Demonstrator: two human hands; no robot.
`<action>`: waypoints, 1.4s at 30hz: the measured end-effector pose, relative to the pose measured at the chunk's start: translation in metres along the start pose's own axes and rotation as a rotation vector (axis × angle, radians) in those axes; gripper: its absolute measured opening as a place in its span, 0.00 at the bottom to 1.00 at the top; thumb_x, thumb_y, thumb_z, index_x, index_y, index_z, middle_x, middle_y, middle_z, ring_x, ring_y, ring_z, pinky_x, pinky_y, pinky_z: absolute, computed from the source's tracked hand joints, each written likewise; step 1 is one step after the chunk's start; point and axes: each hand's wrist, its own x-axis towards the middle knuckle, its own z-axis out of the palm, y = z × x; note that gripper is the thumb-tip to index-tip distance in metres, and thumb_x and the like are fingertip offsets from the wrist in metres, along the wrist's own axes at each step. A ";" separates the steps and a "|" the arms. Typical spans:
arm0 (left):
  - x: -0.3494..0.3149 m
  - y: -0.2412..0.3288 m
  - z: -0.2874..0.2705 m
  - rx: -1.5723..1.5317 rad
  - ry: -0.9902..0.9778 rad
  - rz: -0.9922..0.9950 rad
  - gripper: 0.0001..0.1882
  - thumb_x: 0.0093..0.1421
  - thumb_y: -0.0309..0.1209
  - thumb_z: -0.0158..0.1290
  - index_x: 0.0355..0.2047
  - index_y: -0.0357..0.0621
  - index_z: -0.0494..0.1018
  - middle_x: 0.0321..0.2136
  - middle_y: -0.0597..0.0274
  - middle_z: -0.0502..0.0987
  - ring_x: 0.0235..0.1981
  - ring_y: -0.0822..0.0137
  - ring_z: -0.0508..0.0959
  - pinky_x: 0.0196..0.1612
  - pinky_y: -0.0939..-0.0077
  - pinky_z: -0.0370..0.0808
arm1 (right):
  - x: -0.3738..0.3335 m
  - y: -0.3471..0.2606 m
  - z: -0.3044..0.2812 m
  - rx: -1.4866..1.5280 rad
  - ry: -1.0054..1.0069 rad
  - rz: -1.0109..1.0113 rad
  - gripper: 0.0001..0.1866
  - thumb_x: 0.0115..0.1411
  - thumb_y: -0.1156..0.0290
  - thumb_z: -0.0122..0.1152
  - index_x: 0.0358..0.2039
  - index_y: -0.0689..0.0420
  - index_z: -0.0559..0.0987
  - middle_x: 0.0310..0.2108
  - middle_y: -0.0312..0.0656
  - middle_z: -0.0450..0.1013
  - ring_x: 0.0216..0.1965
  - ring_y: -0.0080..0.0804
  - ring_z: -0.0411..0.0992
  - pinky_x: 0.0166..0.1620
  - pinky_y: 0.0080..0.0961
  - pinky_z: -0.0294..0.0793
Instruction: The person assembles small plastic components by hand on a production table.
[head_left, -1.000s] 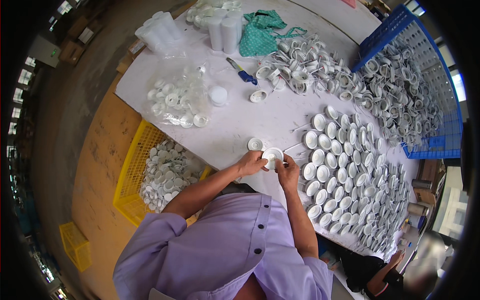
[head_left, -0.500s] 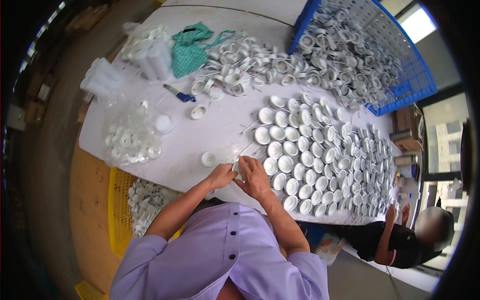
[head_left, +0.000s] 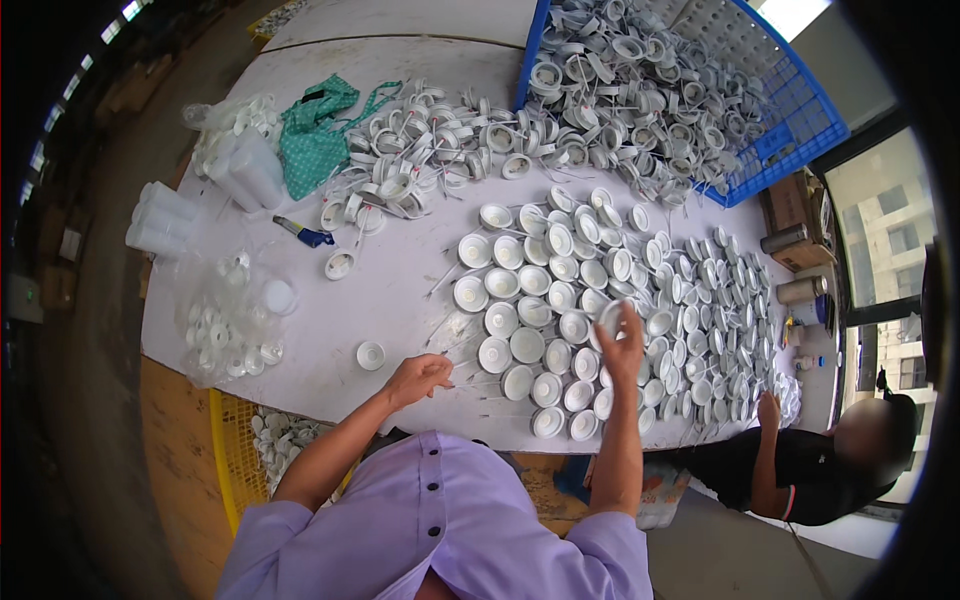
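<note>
My right hand (head_left: 624,350) is over the rows of parts on the right of the table, closed on the edge of a white round cup-shaped part (head_left: 609,318), slightly blurred. Beneath and around it stand many similar white round parts (head_left: 527,345), several with thin wires at their sides. My left hand (head_left: 420,379) is near the front table edge, its fingers curled together. Whatever it may hold is too small to make out. Just left of it, a single white round cap (head_left: 371,355) lies apart on the table.
A blue crate (head_left: 800,150) spills wired parts onto the table (head_left: 400,285) at the far right. A green cloth (head_left: 315,140), a blue-handled cutter (head_left: 303,233) and a plastic bag of caps (head_left: 215,325) lie left. A yellow basket (head_left: 228,450) stands below. A co-worker (head_left: 800,465) sits right.
My right hand has moved away from my left, rightward over the rows with a white round part. The left hand has shifted slightly left. The whole view has shifted a little.
</note>
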 end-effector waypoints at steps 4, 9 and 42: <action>-0.001 -0.014 -0.003 0.059 0.059 -0.036 0.17 0.63 0.34 0.48 0.46 0.34 0.68 0.38 0.58 0.76 0.39 0.67 0.79 0.25 0.83 0.70 | 0.044 0.024 -0.026 -0.209 0.057 0.035 0.31 0.45 0.69 0.70 0.50 0.61 0.70 0.42 0.45 0.70 0.38 0.35 0.69 0.42 0.28 0.68; -0.001 -0.025 0.000 0.080 0.126 -0.135 0.14 0.63 0.33 0.48 0.45 0.36 0.69 0.37 0.60 0.77 0.39 0.69 0.79 0.25 0.83 0.70 | 0.065 0.047 0.009 -0.210 -0.061 0.057 0.31 0.45 0.66 0.69 0.50 0.60 0.71 0.44 0.48 0.70 0.41 0.39 0.70 0.44 0.30 0.69; -0.021 -0.046 0.009 -0.055 0.450 -0.169 0.12 0.62 0.33 0.49 0.43 0.41 0.71 0.33 0.64 0.78 0.34 0.76 0.77 0.27 0.83 0.69 | 0.259 0.063 0.171 -0.174 -0.167 0.137 0.24 0.53 0.56 0.58 0.41 0.64 0.77 0.30 0.50 0.77 0.35 0.45 0.76 0.42 0.34 0.72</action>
